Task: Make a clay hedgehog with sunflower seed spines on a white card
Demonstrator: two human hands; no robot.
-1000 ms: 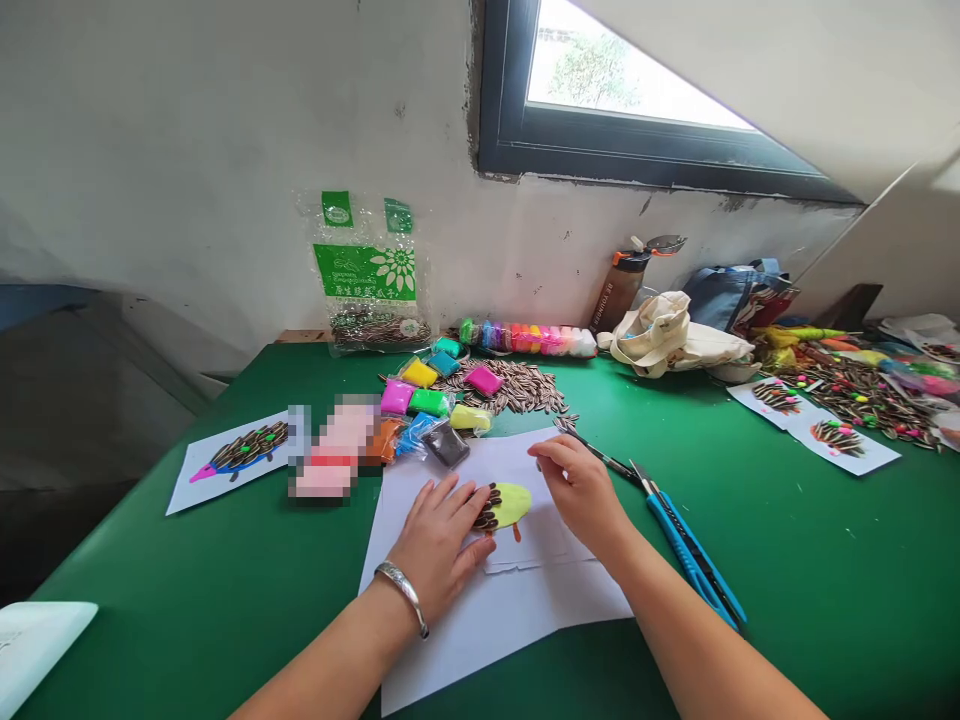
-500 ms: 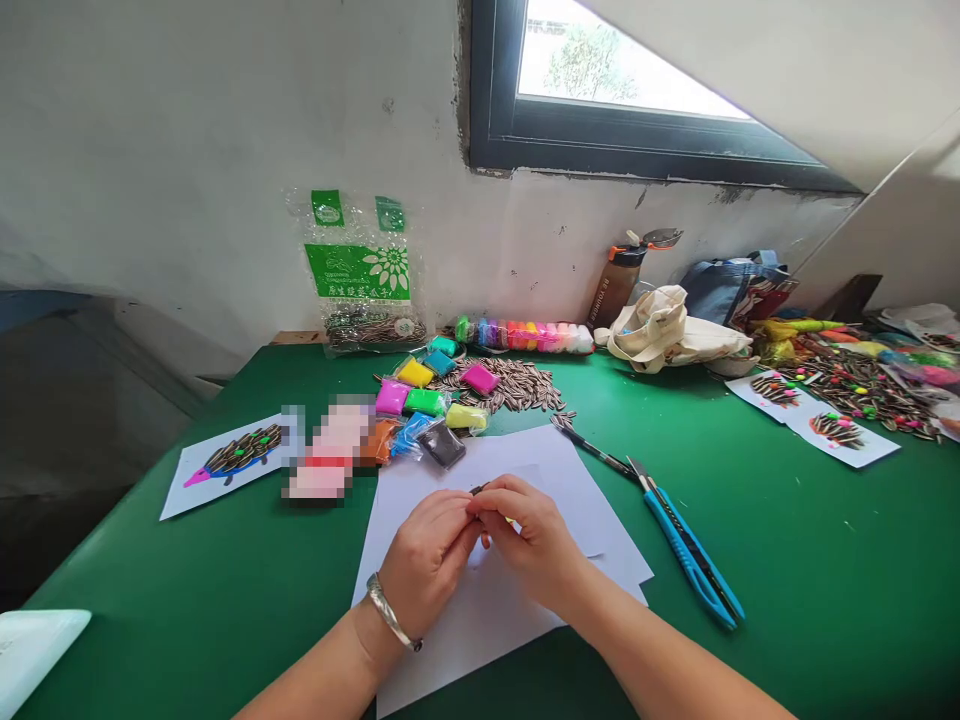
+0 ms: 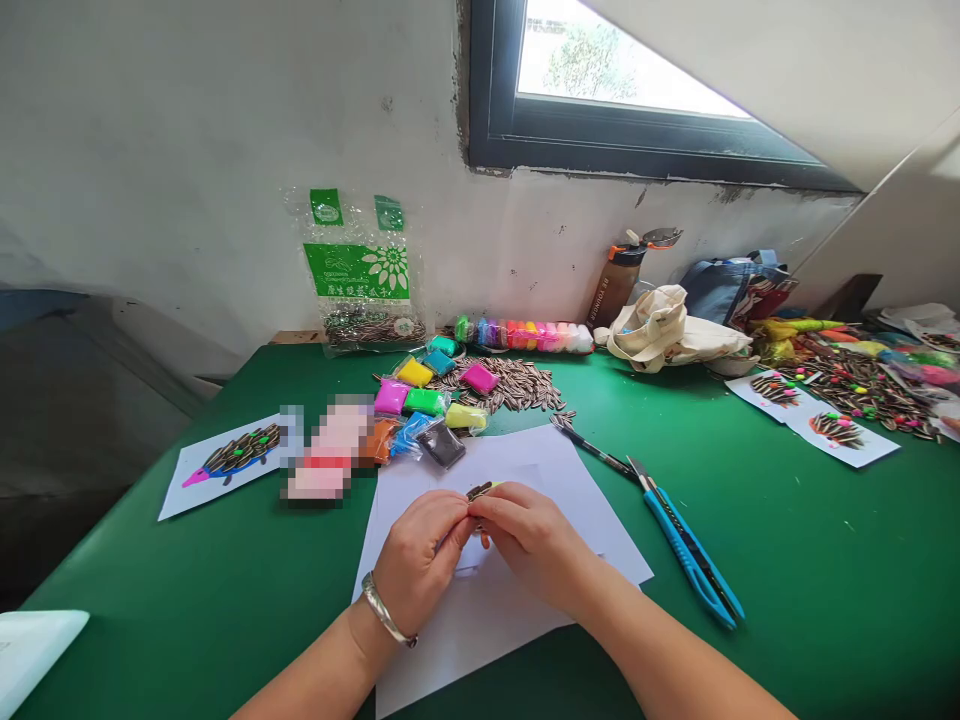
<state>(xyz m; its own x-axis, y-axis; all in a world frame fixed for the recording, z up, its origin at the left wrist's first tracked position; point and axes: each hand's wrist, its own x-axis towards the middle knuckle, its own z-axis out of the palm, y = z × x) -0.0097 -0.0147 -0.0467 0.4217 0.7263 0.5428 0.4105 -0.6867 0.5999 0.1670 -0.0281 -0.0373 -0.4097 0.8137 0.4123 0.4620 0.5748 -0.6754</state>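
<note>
My left hand [image 3: 424, 545], with a silver bracelet at the wrist, is closed, its fingertips pinched against those of my right hand [image 3: 532, 535] over white paper [image 3: 480, 640]. Between and just beyond the fingertips shows a small piece [image 3: 478, 491] covered with striped seeds, with a bit of yellow and an orange bit below. The fingers hide most of it, and what exactly each hand pinches is too small to tell. Beyond the paper lie colored clay packets [image 3: 424, 402] and a pile of sunflower seeds [image 3: 517, 385].
Right of the paper lie a blue cutter [image 3: 690, 560] and a black pen [image 3: 592, 448]. A seed hedgehog card [image 3: 180, 495] is at left, two more cards [image 3: 862, 455] at right. A seed bag [image 3: 360, 275], bottle [image 3: 616, 285] and cloth bag [image 3: 652, 330] stand along the wall.
My right hand has shifted slightly to the right and my left hand slightly left. More of the seed-covered piece shows above the fingertips.
</note>
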